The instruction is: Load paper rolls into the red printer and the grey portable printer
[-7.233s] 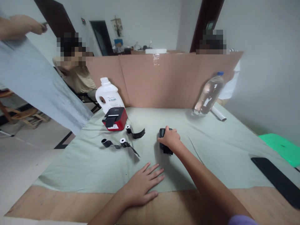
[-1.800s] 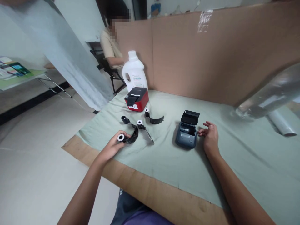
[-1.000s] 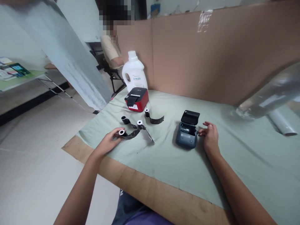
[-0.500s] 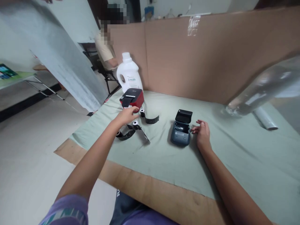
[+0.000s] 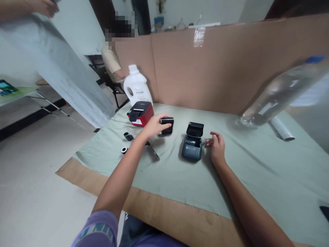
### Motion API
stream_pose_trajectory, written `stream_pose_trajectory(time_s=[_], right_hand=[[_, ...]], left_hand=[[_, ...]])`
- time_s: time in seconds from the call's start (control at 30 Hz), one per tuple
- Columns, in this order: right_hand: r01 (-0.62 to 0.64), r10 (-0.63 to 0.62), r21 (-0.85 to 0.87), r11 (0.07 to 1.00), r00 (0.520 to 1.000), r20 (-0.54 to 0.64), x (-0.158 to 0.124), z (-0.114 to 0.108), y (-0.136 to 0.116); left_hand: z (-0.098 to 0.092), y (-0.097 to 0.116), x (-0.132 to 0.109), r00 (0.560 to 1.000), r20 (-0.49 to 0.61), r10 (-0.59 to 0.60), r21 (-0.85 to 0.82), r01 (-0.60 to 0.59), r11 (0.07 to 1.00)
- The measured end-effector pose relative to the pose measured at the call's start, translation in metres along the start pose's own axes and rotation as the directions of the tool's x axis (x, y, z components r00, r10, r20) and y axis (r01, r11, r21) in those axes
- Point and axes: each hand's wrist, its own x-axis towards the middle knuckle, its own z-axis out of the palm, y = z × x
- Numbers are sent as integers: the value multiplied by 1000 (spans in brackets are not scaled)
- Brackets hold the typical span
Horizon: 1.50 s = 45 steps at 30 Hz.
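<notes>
My left hand (image 5: 155, 126) grips a roll of black label paper (image 5: 167, 126), its loose end hanging down, just above the cloth. To its right stands a small dark blue label printer (image 5: 192, 148), its lid (image 5: 195, 129) raised and the roll bay uncovered. Close by the printer's right side, my right hand (image 5: 216, 145) holds nothing, its fingers loosely bent and apart. Below my left forearm lie more black rolls: one on its side (image 5: 128, 136), one with a white core (image 5: 124, 150), and a loose black strip (image 5: 154, 152) partly hidden by the arm.
Behind my left hand sit a red and black printer (image 5: 141, 114) and a white jug (image 5: 138, 85). A large clear bottle (image 5: 277, 94) leans at the right, near a grey tube (image 5: 282, 129). A cardboard panel (image 5: 192, 73) borders the table's back. Another person (image 5: 112, 61) sits beyond.
My left hand has moved right from the rolls and now carries one black roll. My right hand stays beside the open printer. Another person's hand has come into view at upper left.
</notes>
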Motion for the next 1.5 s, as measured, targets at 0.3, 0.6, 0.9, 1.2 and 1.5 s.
stream_pose_trajectory(time_s=[0.3, 0.6, 0.9, 1.2, 1.5], right_hand=[[186, -21, -137, 973, 663, 748, 1, -7, -98], [459, -118, -362, 812, 735, 668, 8, 4, -61], [625, -162, -483, 613, 698, 698, 8, 19, -27], [537, -142, -505, 676, 768, 625, 7, 28, -18], [415, -128, -397, 819, 805, 579, 9, 25, -12]], left_hand=[[98, 68, -29, 982, 176, 73, -678, 67, 732], [153, 45, -118, 966, 197, -170, -638, 258, 726], [159, 40, -125, 932, 322, -166, -568, 331, 753], [159, 34, -123, 928, 354, -121, -678, 343, 650], [161, 33, -120, 922, 370, -112, -696, 355, 624]])
